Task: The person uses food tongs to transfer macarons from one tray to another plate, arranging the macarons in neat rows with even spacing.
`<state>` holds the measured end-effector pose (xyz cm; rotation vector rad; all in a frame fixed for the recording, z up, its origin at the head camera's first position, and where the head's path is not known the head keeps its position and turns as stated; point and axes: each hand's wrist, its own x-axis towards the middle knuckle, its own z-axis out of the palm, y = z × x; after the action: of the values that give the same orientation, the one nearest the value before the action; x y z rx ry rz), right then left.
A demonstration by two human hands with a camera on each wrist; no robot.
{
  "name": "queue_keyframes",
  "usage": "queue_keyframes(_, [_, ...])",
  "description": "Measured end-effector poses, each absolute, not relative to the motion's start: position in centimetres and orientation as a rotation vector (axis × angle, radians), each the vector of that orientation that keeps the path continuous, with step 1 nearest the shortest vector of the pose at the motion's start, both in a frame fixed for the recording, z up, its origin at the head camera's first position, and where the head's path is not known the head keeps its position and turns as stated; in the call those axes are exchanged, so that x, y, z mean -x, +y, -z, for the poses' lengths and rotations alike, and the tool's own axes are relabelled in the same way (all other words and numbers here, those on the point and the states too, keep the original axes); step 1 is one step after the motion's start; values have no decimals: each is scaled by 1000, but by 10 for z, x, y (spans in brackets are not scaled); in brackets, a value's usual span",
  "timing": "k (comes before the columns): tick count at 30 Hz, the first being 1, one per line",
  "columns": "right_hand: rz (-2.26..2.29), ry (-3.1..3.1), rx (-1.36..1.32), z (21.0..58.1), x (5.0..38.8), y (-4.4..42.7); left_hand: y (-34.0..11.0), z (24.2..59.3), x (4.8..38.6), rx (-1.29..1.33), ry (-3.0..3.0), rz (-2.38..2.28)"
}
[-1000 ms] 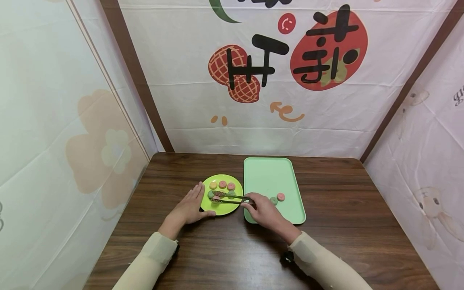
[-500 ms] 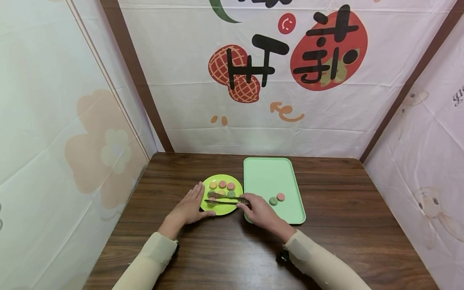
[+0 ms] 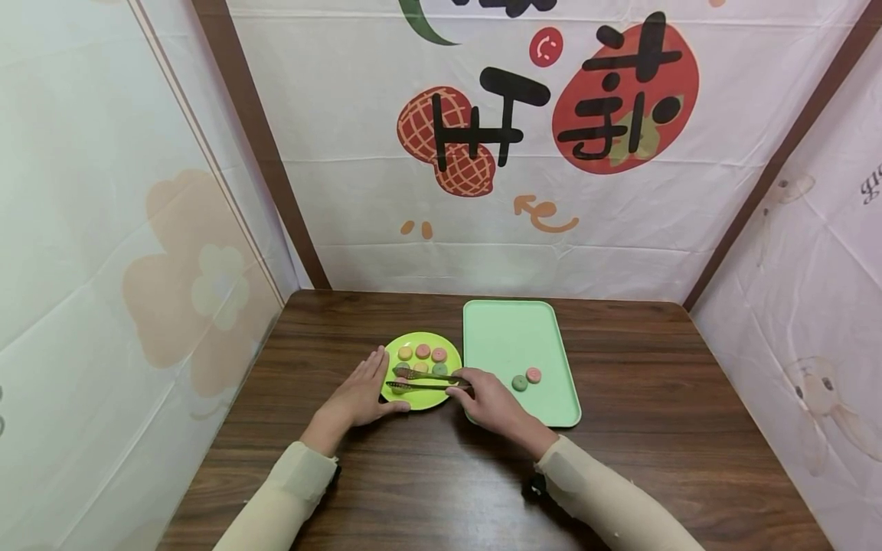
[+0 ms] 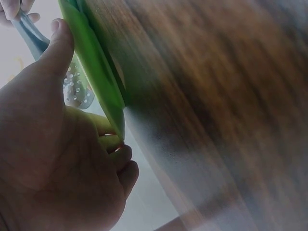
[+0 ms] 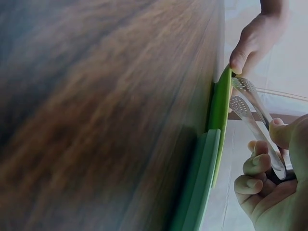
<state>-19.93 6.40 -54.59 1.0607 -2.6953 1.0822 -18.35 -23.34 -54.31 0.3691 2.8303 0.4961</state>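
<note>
In the head view the left hand (image 3: 358, 394) rests against the left rim of a lime-green plate (image 3: 430, 400), fingers straight, thumb along its near edge. The right hand (image 3: 492, 402) grips metal tongs (image 3: 427, 375), whose parted arms reach over the plate from the right. Under and beside the tongs' tips lies a pink disc (image 3: 401, 381). Other discs on the plate are yellow (image 3: 405, 352), pink (image 3: 423, 350) and green (image 3: 439, 369). The right wrist view shows the tongs (image 5: 250, 103) between thumb and fingers, perforated tips apart above the plate (image 5: 220, 115).
Right of the plate, a mint-green tray (image 3: 513, 329) holds a green disc (image 3: 520, 383) and a pink disc (image 3: 534, 375). Both stand on a dark wooden table (image 3: 427, 490). Printed cloth walls rise behind and at both sides.
The right hand and tongs have moved left across the plate. The pink disc near the tips now lies further left, and a yellow disc shows beside the tongs. The left hand has stayed in place.
</note>
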Motion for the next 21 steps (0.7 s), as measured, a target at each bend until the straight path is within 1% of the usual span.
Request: queue_keyframes(21, [-1082, -2718, -1044, 545, 200, 60, -233, 543, 184, -371, 2830, -483])
